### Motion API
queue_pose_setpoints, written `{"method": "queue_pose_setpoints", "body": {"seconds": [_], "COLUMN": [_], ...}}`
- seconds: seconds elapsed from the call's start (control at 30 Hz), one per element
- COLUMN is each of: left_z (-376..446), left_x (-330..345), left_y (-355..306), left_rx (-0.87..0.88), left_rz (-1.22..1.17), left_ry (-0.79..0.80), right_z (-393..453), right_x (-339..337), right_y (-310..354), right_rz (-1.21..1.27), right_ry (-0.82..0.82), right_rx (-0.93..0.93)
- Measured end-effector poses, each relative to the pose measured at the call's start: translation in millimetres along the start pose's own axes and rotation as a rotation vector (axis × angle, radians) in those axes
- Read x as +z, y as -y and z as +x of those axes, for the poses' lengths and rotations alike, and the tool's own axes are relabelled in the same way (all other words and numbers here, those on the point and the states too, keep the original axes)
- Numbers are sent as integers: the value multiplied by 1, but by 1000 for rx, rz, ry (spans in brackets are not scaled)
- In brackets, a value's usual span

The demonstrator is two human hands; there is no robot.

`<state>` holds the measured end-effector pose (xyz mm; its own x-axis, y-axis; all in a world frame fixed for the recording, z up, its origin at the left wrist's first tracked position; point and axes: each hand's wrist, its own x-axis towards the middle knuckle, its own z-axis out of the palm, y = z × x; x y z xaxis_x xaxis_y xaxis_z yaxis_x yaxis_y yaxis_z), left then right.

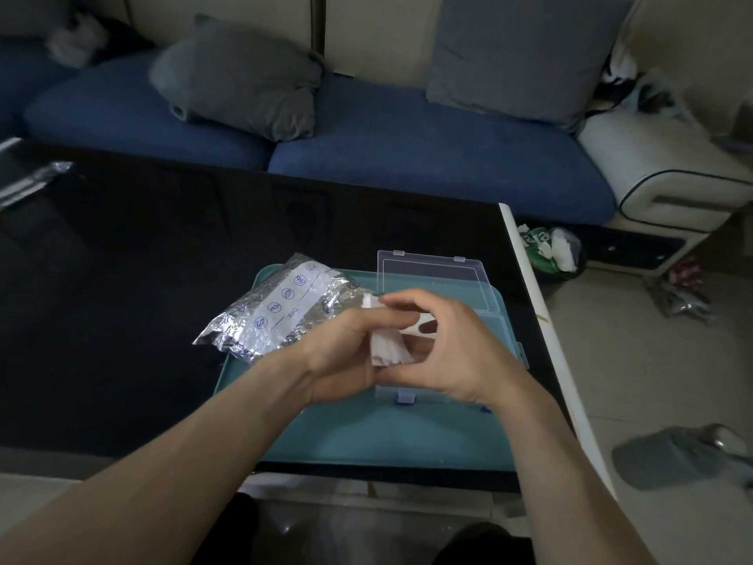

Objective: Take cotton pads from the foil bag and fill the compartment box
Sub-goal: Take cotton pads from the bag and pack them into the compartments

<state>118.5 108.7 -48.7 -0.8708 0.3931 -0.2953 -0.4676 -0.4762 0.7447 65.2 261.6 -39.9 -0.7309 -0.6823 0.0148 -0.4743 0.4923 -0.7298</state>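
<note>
A crinkled silver foil bag [281, 307] lies on the left part of a teal tray [366, 434]. The clear compartment box [432, 275] stands on the tray's right side with its lid tilted up; my hands hide most of its base. My left hand [346, 356] and my right hand [452, 348] meet above the box. Both hold a small stack of white cotton pads [387, 344] between curled fingers. The pads fan out at their lower end.
The tray rests on a black glossy table [142, 299] with a white right edge. A blue sofa [407, 157] with grey cushions runs behind it. A small bin [554, 250] and a slipper [672, 458] sit on the floor to the right.
</note>
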Motion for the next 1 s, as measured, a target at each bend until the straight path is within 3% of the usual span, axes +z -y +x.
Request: {"method": "queue_pose_setpoints", "body": {"seconds": [0.13,0.37,0.53,0.67,0.83,1.0], "left_z": [8,6,7,8,12,11], "left_x": [-6,-5,-2,-1,1,2], "left_y": [4,9,10,10,15,13], "left_rx": [73,37,27,31,70,49], "left_rz": [-105,7,31,23,65,10], "left_ry": [-173,-93,-107,-86,-204,-192], "right_z": [-4,-3,-4,-3,-5,-6], "right_x": [-4,1,4,2,-1,1], "right_y": [-1,-1,2,-2,-9,-9], "right_rz": [23,-16,-14,-13,-92,-92], "right_ry": [-35,-58,17,-37,78,14], "right_rx": [22,-14,-34,-20,47,21]}}
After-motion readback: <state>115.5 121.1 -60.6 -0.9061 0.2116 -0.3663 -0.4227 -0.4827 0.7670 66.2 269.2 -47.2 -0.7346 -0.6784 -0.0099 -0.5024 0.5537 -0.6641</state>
